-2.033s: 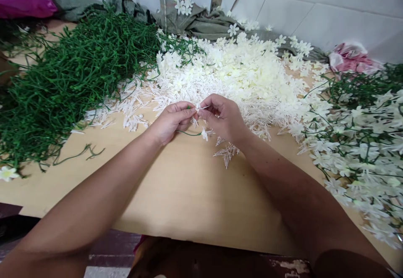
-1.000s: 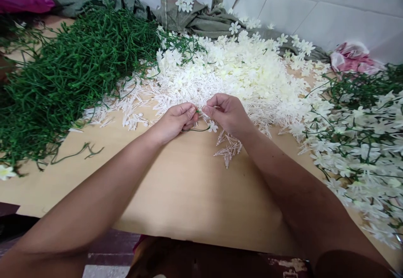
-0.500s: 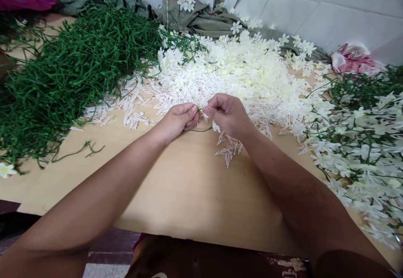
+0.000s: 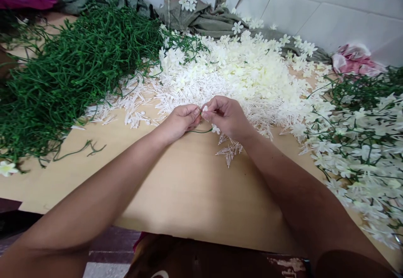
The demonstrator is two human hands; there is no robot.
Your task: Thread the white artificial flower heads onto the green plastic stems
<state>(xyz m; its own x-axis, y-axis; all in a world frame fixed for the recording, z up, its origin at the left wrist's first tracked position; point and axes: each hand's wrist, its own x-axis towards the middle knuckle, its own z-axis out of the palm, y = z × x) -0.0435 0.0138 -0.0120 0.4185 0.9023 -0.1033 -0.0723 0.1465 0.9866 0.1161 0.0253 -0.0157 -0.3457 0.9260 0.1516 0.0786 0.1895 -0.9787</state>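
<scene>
Near the middle of the head view, my left hand (image 4: 184, 119) is closed on a thin green stem (image 4: 201, 132), which curves out below the fingers. A small white flower (image 4: 215, 129) sits at the stem's right end, below my right hand (image 4: 227, 116). The thumb and forefinger of that hand pinch a small white petal piece (image 4: 205, 108), close against the left fingertips. White petals (image 4: 258, 68) and thin white sticks (image 4: 204, 91) are heaped just behind both hands.
Green stems (image 4: 82, 59) are piled at the left, and stems with white flowers (image 4: 362, 152) at the right. Loose white sticks (image 4: 231, 153) and a stem (image 4: 75, 151) lie on the brown tabletop (image 4: 182, 194). Grey cloth (image 4: 210, 22) runs along the tiled wall (image 4: 315, 5).
The fingertips of both hands have shifted slightly, and more of the white piece shows at my right fingertips. The view has moved a little.
</scene>
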